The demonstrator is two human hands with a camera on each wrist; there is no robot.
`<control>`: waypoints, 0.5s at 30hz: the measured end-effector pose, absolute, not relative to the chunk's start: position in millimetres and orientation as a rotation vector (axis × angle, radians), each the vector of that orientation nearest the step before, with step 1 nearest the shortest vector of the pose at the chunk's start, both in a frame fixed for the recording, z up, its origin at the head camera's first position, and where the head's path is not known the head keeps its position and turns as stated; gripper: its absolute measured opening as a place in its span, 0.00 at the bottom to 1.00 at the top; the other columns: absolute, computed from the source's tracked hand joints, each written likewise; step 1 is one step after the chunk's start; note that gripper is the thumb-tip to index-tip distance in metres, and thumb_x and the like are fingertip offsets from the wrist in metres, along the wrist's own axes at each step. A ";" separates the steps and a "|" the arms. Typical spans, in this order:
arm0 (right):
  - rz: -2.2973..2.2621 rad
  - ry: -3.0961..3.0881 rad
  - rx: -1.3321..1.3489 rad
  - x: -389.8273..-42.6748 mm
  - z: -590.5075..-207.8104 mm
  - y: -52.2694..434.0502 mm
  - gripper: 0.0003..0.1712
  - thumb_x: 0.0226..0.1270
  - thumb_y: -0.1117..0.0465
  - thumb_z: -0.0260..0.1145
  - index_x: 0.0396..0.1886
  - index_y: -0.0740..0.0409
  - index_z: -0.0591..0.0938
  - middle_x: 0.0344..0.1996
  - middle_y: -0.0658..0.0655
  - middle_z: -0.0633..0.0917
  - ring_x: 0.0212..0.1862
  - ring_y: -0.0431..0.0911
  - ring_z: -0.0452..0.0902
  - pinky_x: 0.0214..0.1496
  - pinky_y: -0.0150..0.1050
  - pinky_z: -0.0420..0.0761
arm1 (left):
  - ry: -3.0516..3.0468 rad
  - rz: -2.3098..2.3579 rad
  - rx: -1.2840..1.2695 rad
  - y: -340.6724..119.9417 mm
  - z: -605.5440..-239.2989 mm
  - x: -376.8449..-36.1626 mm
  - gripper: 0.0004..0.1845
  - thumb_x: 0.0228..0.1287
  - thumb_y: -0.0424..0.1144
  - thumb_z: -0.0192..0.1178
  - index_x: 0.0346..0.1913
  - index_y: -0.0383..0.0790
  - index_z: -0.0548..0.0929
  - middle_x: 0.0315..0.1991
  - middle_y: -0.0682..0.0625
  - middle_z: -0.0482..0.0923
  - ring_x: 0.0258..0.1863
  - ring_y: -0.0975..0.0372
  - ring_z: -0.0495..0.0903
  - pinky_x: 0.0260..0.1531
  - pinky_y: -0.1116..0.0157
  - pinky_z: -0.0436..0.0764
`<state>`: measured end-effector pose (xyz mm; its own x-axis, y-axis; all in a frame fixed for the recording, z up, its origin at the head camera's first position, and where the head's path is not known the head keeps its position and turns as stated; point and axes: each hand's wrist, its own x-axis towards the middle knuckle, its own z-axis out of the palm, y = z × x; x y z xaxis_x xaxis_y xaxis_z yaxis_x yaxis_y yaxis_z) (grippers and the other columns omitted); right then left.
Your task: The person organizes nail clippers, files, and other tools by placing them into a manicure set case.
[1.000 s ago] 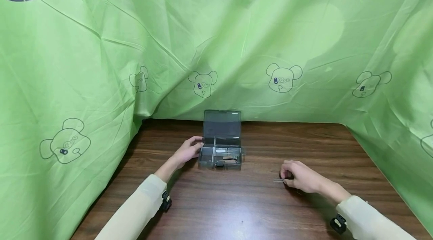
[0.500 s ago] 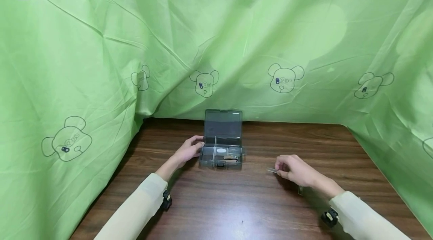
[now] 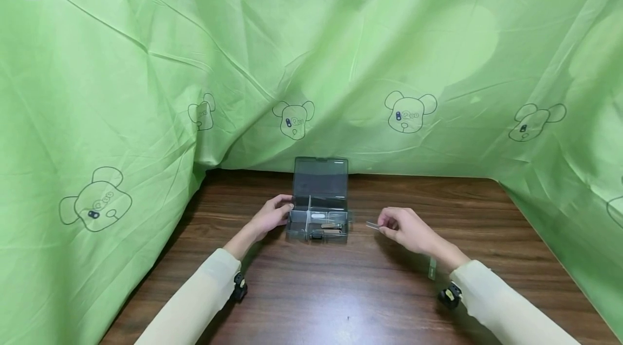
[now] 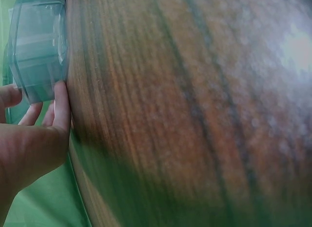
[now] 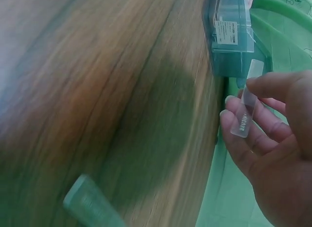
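A smoky clear compartment box point(image 3: 298, 221) stands at the back of the table, its lid point(image 3: 320, 177) raised. My left hand point(image 3: 270, 215) holds the box's left side, thumb at the rim; the left wrist view shows fingertips against its end wall. Inside lie a metal nail clipper point(image 3: 332, 226) and a small white piece point(image 3: 318, 216). To the right of the box, my right hand point(image 3: 406, 229) pinches a slim clear plastic strip point(image 5: 245, 114) with pale lettering between thumb and fingers. The strip's far end points toward the box.
A second clear strip point(image 3: 432, 268) lies on the wooden table point(image 3: 311, 291) below the right wrist. Green cloth point(image 3: 360, 139) with bear drawings hangs behind and on both sides. A white label point(image 5: 226, 32) shows on the box in the right wrist view.
My right hand has moved left and away from me toward the box with the strip, uncovering the second strip on the table. The left hand stays at the box.
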<state>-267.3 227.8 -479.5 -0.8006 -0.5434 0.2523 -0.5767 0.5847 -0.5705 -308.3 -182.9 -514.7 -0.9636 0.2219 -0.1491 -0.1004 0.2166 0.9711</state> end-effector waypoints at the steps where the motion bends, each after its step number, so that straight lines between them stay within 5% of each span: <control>1: 1.023 -2.752 0.968 -269.0 -479.1 224.8 0.08 0.67 0.69 0.74 0.35 0.53 0.83 0.29 0.41 0.83 0.33 0.37 0.80 0.36 0.34 0.84 | 2.236 1.818 0.113 -182.4 -514.6 -308.3 0.25 0.84 0.38 0.53 0.77 0.35 0.69 0.66 0.34 0.74 0.65 0.46 0.77 0.67 0.45 0.78; 15: 1.038 -2.604 0.993 -296.5 -473.7 164.6 0.08 0.66 0.70 0.75 0.35 0.53 0.85 0.31 0.43 0.83 0.34 0.38 0.78 0.36 0.35 0.84 | 2.224 1.822 0.125 -183.3 -513.8 -307.3 0.25 0.84 0.37 0.53 0.77 0.35 0.68 0.66 0.33 0.73 0.67 0.45 0.75 0.68 0.45 0.77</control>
